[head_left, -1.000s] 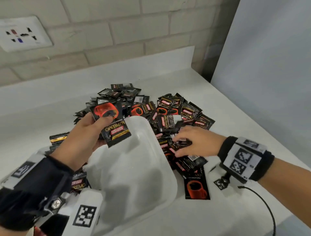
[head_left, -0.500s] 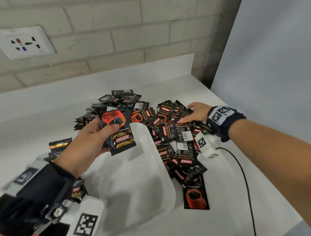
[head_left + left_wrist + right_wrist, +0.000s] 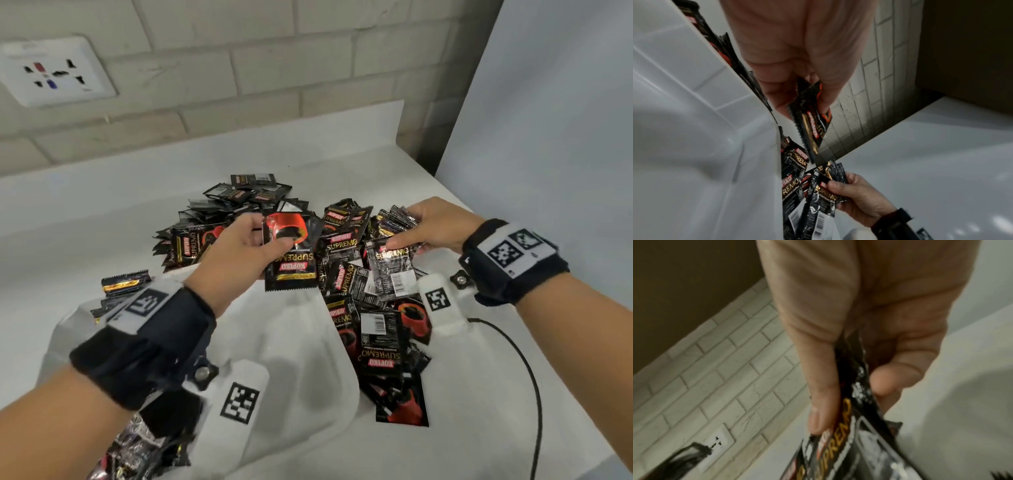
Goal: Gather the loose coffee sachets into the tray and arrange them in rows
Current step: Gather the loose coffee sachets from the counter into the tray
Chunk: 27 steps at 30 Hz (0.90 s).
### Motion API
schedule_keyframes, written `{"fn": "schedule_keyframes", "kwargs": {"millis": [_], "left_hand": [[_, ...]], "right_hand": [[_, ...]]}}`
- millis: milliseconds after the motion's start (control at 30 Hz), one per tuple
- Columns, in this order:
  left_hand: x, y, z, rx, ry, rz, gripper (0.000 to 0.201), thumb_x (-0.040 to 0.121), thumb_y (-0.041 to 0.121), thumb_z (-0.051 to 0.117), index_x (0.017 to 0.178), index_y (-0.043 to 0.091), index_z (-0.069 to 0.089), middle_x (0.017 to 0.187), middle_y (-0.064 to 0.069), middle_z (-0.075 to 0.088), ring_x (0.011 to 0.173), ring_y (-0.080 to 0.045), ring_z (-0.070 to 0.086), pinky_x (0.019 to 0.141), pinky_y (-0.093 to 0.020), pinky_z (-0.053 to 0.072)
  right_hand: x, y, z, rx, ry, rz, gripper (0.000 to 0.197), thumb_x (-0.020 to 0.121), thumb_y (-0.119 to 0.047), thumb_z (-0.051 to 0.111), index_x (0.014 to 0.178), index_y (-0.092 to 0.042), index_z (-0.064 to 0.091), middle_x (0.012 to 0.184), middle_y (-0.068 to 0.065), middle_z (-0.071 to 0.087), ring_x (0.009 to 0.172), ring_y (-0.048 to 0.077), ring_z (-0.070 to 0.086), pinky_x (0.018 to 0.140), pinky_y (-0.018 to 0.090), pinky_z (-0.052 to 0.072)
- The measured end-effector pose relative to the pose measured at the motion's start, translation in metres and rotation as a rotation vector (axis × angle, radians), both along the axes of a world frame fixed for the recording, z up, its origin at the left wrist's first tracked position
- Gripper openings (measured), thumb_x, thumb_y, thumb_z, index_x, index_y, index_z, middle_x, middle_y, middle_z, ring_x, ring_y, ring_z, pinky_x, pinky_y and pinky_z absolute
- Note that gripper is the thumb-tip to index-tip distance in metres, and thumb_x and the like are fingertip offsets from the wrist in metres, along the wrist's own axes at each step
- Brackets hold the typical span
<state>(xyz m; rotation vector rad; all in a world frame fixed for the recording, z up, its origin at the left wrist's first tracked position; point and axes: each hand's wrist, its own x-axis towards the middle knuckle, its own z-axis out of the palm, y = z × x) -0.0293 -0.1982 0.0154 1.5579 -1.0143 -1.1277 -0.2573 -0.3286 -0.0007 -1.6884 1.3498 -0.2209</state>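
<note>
A white plastic tray (image 3: 308,370) lies on the counter below my hands, nothing visible inside it. My left hand (image 3: 239,253) pinches one black and red coffee sachet (image 3: 291,253) over the tray's far edge; the left wrist view shows that sachet (image 3: 812,123) between thumb and fingers. My right hand (image 3: 431,226) grips a small bundle of sachets (image 3: 394,222) above the loose pile (image 3: 359,274), the bundle (image 3: 851,426) held between thumb and fingers in the right wrist view. Loose sachets surround the tray's far and right sides.
More sachets (image 3: 123,284) lie left of the tray and at the bottom left. A black cable (image 3: 527,377) runs from my right wrist across the counter. A brick wall with a socket plate (image 3: 54,72) stands behind; a grey panel (image 3: 548,120) bounds the right.
My right hand went from the near pile to the far right of it, then came back gripping a bundle of sachets. My left hand kept its sachet and shifted slightly right.
</note>
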Motion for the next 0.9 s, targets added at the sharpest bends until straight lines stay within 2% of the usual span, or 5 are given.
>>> {"fn": "schedule_keyframes", "kwargs": {"millis": [200,367,600,767,900], "left_hand": [[-0.008,-0.007,0.001,-0.093,-0.128,-0.047,0.064,0.087,0.002,0.058,0.137,0.029,0.028,0.100,-0.005,0.070,0.091,-0.026,0.067,0.085,-0.039,0.053],[-0.011,-0.013,0.001,-0.183,-0.304,-0.090,0.034,0.089,-0.002,0.054,0.111,0.023,0.060,0.102,0.006,0.065,0.094,-0.010,0.058,0.076,-0.006,0.044],[-0.026,-0.007,0.023,-0.086,-0.071,-0.315,0.051,0.071,0.046,0.067,0.116,0.026,0.059,0.106,0.006,0.069,0.094,-0.006,0.066,0.082,-0.023,0.053],[-0.011,0.006,0.022,-0.131,-0.186,-0.215,0.033,0.062,0.029,0.074,0.094,0.030,0.064,0.094,0.008,0.073,0.088,-0.009,0.069,0.089,-0.035,0.052],[0.032,0.033,0.023,-0.134,-0.233,-0.122,0.019,0.074,0.015,0.071,0.087,0.028,0.065,0.075,0.021,0.071,0.071,0.004,0.066,0.078,-0.018,0.051]], "right_hand": [[-0.015,0.007,0.018,-0.155,-0.143,-0.106,0.023,0.073,-0.009,0.074,0.095,-0.006,0.065,0.084,0.007,0.065,0.070,0.013,0.059,0.060,0.018,0.052],[-0.008,0.022,0.040,-0.221,-0.299,-0.076,0.017,0.072,-0.011,0.075,0.077,-0.020,0.062,0.073,-0.004,0.065,0.054,-0.001,0.059,0.049,0.012,0.046],[0.038,0.043,0.058,-0.129,-0.490,0.140,0.028,0.075,-0.003,0.069,0.096,-0.018,0.060,0.089,-0.002,0.063,0.070,0.007,0.063,0.056,0.017,0.052],[0.057,0.056,0.050,-0.014,-0.634,0.222,0.046,0.078,-0.005,0.067,0.118,-0.018,0.048,0.102,0.000,0.061,0.080,0.012,0.063,0.068,0.024,0.056],[0.045,0.062,0.046,-0.065,-0.504,0.201,0.043,0.084,-0.010,0.061,0.122,-0.023,0.045,0.102,-0.001,0.062,0.076,0.009,0.061,0.069,0.022,0.054]]}}
